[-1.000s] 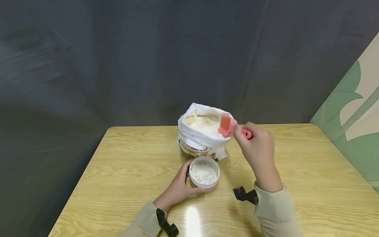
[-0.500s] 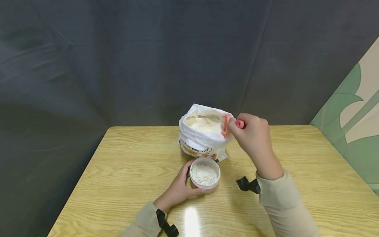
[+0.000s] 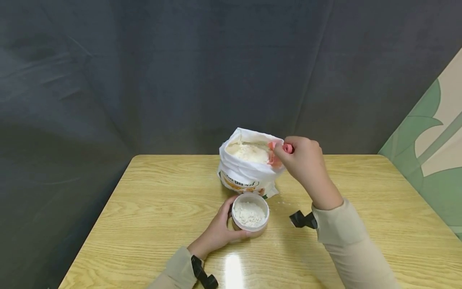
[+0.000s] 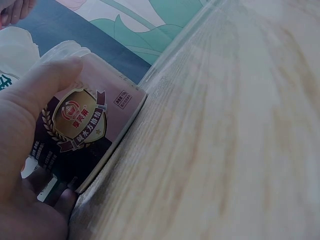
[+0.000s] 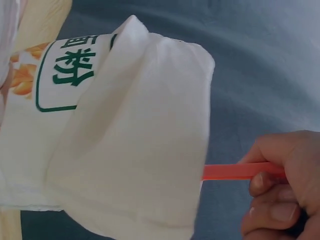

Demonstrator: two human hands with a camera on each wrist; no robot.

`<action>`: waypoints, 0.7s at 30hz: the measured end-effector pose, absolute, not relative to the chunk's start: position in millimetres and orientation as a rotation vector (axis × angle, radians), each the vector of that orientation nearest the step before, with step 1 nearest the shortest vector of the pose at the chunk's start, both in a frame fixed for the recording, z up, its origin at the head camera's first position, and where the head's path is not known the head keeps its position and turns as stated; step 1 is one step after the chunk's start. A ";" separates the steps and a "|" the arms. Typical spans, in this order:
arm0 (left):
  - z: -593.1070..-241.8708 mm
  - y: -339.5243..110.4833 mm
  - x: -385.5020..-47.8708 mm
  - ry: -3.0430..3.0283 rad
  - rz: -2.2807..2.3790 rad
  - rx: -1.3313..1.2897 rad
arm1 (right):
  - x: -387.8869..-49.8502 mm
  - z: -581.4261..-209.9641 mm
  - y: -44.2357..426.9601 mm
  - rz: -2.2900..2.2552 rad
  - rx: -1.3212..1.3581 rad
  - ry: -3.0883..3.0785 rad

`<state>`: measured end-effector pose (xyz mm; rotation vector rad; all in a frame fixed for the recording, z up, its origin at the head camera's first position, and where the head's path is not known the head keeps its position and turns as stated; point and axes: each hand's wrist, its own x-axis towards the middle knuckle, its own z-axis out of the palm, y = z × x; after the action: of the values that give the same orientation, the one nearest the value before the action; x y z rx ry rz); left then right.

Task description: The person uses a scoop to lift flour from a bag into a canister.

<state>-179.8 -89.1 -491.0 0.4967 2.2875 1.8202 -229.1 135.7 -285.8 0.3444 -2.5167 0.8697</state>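
Pinching a pink scoop [image 5: 227, 172] by its handle, the right hand [image 3: 304, 162] is at three o'clock of the white bag [image 3: 242, 170], with the scoop's head inside the bag's mouth. At six o'clock of this bag, a tub [image 4: 82, 117] with white powder [image 3: 249, 214] stands on the counter [image 3: 151, 208]; the left hand [image 3: 218, 230] has its fingers curled around it.

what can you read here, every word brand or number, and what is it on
"面粉": green print on the white bag, right wrist view; the upper character is partly cut off.
"水方": on the ribbon printed on the tub; its other characters are too blurred.
Red characters above it: too blurred.
Boxed print and lower lines on the tub: too small.
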 end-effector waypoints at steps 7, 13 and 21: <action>-490.6 -87.3 -180.5 2.286 1.817 0.508 | -239.8 -285.0 131.0 0.796 0.348 -2.614; -490.4 -86.6 -181.5 2.286 1.814 0.497 | -249.1 -280.5 128.6 0.791 0.328 -2.682; -490.4 -86.1 -184.2 2.294 1.817 0.505 | -260.1 -275.3 131.4 0.793 0.273 -2.806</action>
<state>-184.2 -86.1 -490.4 0.5047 2.2942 1.8174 -260.1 131.4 -275.3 0.2735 -2.8056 0.7931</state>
